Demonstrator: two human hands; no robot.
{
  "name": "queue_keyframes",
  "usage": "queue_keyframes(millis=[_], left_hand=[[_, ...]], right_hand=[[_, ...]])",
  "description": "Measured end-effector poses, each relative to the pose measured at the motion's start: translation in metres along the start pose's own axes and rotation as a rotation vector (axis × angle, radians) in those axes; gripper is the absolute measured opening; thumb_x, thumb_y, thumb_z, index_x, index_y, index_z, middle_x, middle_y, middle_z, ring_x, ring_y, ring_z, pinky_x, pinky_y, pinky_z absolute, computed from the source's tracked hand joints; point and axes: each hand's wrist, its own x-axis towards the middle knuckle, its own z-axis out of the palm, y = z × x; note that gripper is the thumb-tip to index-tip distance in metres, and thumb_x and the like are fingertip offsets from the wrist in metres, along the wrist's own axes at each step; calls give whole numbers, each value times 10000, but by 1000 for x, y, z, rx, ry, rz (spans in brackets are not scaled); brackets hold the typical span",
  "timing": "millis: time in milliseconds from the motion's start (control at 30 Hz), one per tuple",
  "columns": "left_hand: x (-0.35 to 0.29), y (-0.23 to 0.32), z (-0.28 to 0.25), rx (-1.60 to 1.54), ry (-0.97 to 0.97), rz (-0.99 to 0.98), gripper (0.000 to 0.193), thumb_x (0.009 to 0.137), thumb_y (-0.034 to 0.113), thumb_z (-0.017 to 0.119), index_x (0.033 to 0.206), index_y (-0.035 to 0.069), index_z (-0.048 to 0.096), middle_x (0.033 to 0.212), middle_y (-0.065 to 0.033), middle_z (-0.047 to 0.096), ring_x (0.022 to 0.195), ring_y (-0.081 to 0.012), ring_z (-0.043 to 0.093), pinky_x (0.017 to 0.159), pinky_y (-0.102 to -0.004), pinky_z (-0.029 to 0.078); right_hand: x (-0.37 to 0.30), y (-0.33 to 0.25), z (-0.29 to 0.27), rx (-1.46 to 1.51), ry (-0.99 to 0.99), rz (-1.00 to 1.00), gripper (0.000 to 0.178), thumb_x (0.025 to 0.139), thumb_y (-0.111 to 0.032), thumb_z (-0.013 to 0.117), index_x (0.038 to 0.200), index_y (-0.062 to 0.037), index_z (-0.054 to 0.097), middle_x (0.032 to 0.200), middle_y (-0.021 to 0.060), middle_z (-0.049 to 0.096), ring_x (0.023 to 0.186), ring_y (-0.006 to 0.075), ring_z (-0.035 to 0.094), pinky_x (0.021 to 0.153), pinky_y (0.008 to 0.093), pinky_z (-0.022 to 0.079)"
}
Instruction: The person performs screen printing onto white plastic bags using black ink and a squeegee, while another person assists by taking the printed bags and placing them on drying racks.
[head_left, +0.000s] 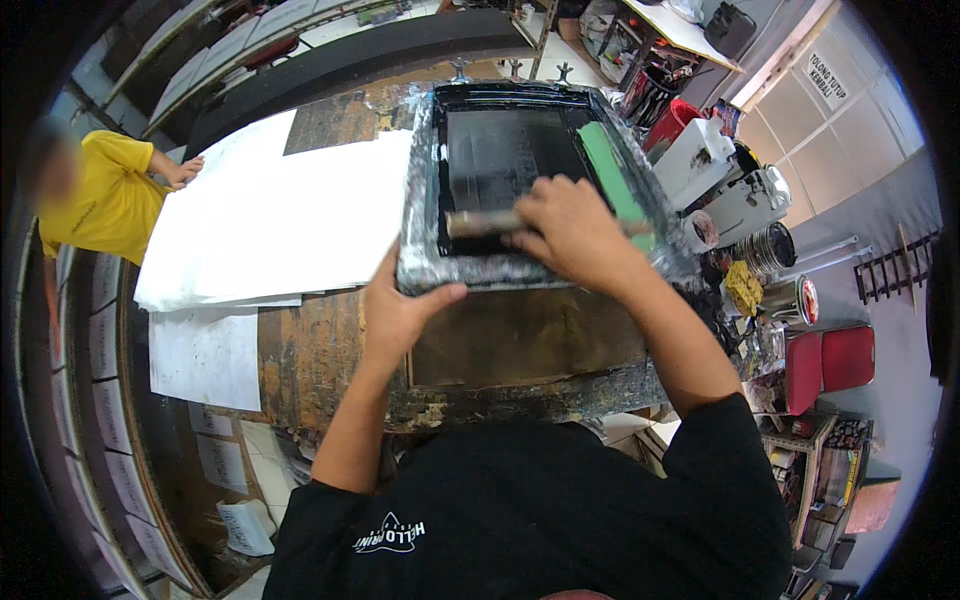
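Screen-printing frame [530, 190] lies flat on the stained wooden table [520, 350], at about 12 o'clock from the person's chest. Right hand [572, 228] sits over the near part of the dark mesh, fingers curled shut around the wooden handle of a squeegee [480, 222], which runs out toward 9 o'clock from the fist. Left hand [398, 308] is at the frame's near left corner, roughly 7 o'clock of the frame, thumb laid along the near rail and fingers hooked at the edge, pressing it down. Mesh looks wet and black across most of its face, with a paler streaked band toward 12 o'clock; a green strip [612, 170] runs down the 3 o'clock side. Judging by the squeegee resting low in the frame, the ink pull looks close to its end; lifting the frame remains. What lies beneath the frame cannot be seen. White sheets [270, 215] spread at 9 o'clock. Tubs and tins [745, 215] crowd 3 o'clock. A person in a yellow shirt [105, 195] stands far at 9 o'clock.
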Motion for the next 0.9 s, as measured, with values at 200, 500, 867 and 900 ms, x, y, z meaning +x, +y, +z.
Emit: queue_keyframes(millis=[200, 500, 867, 900], left_hand=[[-23, -82, 9, 530, 59, 128, 1137, 656, 489, 1021, 1545, -40, 548, 1140, -162, 756, 1050, -313, 738, 931, -417, 576], [-23, -96, 7, 706, 87, 216, 1155, 571, 594, 995, 1481, -16, 628, 905, -112, 584, 852, -321, 638, 758, -458, 530], [-21, -97, 3, 692, 25, 174, 1227, 582, 622, 985, 1529, -44, 579, 824, -101, 547, 738, -281, 582, 664, -428, 491], [-21, -96, 2, 709, 35, 194, 1234, 582, 629, 983, 1532, -46, 575, 819, -98, 537, 733, -276, 577, 660, -429, 489]], right_hand=[[-5, 25, 37, 538, -98, 181, 348, 1000, -335, 736, 1202, -52, 732, 1024, 231, 731, 982, 434, 705, 865, 487, 541], [-52, -29, 82, 206, -144, 81, 435, 864, -243, 820, 1275, -153, 708, 1180, 83, 712, 1094, 331, 680, 908, 469, 572], [82, 77, 156, 54, 150, 10, 409, 891, -242, 803, 1274, -142, 700, 1130, 74, 690, 1033, 314, 672, 836, 479, 590], [104, 95, 162, 30, 158, 34, 380, 915, -272, 790, 1266, -154, 704, 1135, 79, 694, 1030, 323, 689, 829, 492, 595]])
